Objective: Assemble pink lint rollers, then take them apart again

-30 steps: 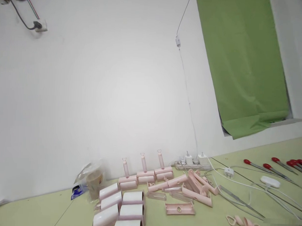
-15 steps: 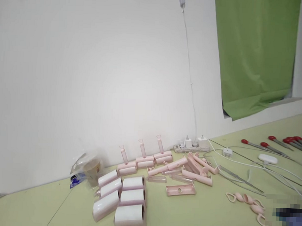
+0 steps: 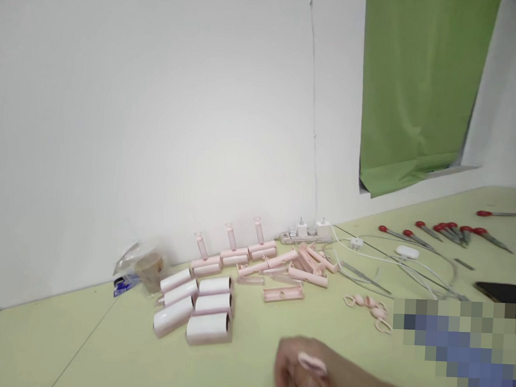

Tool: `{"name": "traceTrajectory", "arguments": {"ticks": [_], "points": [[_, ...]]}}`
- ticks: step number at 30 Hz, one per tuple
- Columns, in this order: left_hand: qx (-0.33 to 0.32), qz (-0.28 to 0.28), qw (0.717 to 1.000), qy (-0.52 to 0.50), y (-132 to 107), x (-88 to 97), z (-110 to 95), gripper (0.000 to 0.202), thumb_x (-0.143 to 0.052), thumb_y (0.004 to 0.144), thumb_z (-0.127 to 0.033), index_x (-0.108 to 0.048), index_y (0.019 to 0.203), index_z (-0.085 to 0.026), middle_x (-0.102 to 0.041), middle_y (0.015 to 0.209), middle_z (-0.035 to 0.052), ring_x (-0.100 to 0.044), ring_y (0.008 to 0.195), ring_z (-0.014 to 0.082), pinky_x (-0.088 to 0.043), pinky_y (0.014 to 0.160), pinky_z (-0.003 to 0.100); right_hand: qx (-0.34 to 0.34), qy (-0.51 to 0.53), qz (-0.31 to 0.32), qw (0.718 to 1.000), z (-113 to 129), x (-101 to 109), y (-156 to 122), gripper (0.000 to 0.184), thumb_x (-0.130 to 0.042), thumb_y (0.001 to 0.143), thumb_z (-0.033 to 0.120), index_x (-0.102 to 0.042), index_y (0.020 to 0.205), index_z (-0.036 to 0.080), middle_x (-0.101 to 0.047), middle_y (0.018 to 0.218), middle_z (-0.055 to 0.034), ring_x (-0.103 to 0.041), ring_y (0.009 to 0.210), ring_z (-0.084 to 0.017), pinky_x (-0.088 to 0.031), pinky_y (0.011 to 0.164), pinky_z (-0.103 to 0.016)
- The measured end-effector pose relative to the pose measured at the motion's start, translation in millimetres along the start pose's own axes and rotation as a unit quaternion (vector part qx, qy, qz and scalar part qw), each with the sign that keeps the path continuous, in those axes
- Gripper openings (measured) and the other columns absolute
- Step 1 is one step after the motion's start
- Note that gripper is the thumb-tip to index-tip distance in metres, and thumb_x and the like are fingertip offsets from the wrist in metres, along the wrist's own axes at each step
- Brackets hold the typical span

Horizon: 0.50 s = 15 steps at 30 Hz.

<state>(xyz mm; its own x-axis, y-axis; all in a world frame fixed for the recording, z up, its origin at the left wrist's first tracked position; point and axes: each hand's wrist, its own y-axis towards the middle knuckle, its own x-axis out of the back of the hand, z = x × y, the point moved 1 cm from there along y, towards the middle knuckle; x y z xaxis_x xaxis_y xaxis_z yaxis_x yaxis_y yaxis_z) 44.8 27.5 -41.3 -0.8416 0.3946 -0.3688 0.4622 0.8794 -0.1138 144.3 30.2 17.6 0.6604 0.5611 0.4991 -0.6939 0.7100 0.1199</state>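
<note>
My right hand [image 3: 301,371] comes in at the bottom edge, fingers curled round a small pink plastic piece [image 3: 312,364]; the hand is blurred. It hovers over the green table [image 3: 84,345], just in front of a group of white lint-roller refills [image 3: 193,310] lying in pink frames. Behind them three pink lint rollers [image 3: 229,255] stand upright against the wall. A heap of pink handles [image 3: 306,264] and a flat pink cover [image 3: 282,293] lie further right. Several small pink loops [image 3: 368,308] lie to the hand's upper right. My left hand is out of view.
A power strip [image 3: 305,236] with white chargers and cables sits by the wall. Red-handled tools [image 3: 438,230] lie at the right, with a black phone [image 3: 499,291] in front of them. A plastic bag holding a cup [image 3: 146,264] leans left. A green sheet [image 3: 416,86] hangs on the wall.
The view has tilted down and swung right, so the table things sit higher and further left. My right hand with the pink piece has come into view at the bottom.
</note>
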Motion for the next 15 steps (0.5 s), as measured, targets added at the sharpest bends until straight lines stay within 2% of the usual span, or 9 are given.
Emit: {"name": "traceTrajectory", "arguments": {"ticks": [2,3,4,5,7,10,12,15], "points": [[-0.026,0.017,0.999,-0.025,2,-7.6,1,0.032,-0.047,0.081,-0.043,-0.057,0.087,-0.013,-0.06,0.078,0.002,-0.056,0.063,0.0114,-0.048,0.057,0.027,0.001,0.079,-0.02,0.997,14,14,-8,0.033,-0.031,0.085,0.046,-0.048,0.099,0.021,-0.061,0.09,-0.0044,-0.057,0.063,-0.013,-0.045,0.052,-0.024],[-0.045,0.027,0.998,-0.04,3,-11.0,-1,0.046,-0.044,0.077,-0.055,-0.057,0.073,-0.011,-0.056,0.059,-0.0009,-0.05,0.047,0.0086,-0.042,0.046,0.023,0.014,0.121,-0.043,0.992,18,21,-10,0.038,-0.032,0.085,0.05,-0.048,0.102,0.02,-0.06,0.096,-0.0065,-0.059,0.072,-0.015,-0.047,0.059,-0.026],[-0.068,0.036,0.996,-0.055,3,-13.9,-5,0.058,-0.039,0.071,-0.067,-0.054,0.059,-0.011,-0.046,0.043,-0.0041,-0.04,0.035,0.0062,-0.034,0.037,0.02,0.034,0.158,-0.071,0.984,19,29,-11,0.043,-0.033,0.084,0.053,-0.049,0.102,0.018,-0.059,0.098,-0.0082,-0.059,0.08,-0.017,-0.047,0.068,-0.029],[-0.092,0.045,0.992,-0.071,3,-16.1,-10,0.066,-0.034,0.065,-0.075,-0.049,0.05,-0.013,-0.036,0.035,-0.0062,-0.031,0.029,0.0049,-0.026,0.033,0.02,0.052,0.187,-0.103,0.976,17,36,-11,0.045,-0.032,0.084,0.054,-0.052,0.1,0.016,-0.059,0.096,-0.0089,-0.058,0.086,-0.019,-0.045,0.077,-0.033],[-0.123,0.045,0.987,-0.091,2,-18.0,-24,0.069,-0.028,0.061,-0.079,-0.046,0.046,-0.014,-0.029,0.032,-0.0067,-0.026,0.028,0.0047,-0.02,0.034,0.02,0.062,0.208,-0.154,0.964,6,45,-10,0.046,-0.03,0.086,0.053,-0.054,0.098,0.016,-0.06,0.09,-0.0084,-0.057,0.089,-0.02,-0.039,0.086,-0.039],[-0.13,0.024,0.987,-0.088,-2,-16.3,-40,0.066,-0.025,0.066,-0.074,-0.048,0.053,-0.014,-0.035,0.037,-0.0046,-0.032,0.034,0.007,-0.027,0.04,0.021,0.037,0.161,-0.179,0.97,-15,46,-10,0.035,-0.04,0.084,0.047,-0.052,0.098,0.017,-0.057,0.095,-0.0079,-0.055,0.091,-0.02,-0.039,0.087,-0.039],[-0.138,0.016,0.987,-0.082,-4,-14.2,-44,0.063,-0.023,0.068,-0.072,-0.049,0.06,-0.015,-0.037,0.038,-0.0045,-0.035,0.036,0.0088,-0.03,0.042,0.023,0.033,0.11,-0.149,0.982,-26,39,-14,0.034,-0.049,0.08,0.043,-0.048,0.105,0.019,-0.053,0.105,-0.0077,-0.05,0.1,-0.021,-0.038,0.088,-0.037],[-0.179,0.013,0.982,-0.052,-4,-12.0,-43,0.051,-0.029,0.072,-0.067,-0.045,0.071,-0.019,-0.04,0.04,-0.0064,-0.038,0.037,0.0102,-0.035,0.044,0.023,0.025,0.045,-0.042,0.998,-33,23,-25,0.056,-0.066,0.067,0.036,-0.039,0.115,0.022,-0.05,0.111,-0.0048,-0.046,0.105,-0.021,-0.037,0.088,-0.034]]}}
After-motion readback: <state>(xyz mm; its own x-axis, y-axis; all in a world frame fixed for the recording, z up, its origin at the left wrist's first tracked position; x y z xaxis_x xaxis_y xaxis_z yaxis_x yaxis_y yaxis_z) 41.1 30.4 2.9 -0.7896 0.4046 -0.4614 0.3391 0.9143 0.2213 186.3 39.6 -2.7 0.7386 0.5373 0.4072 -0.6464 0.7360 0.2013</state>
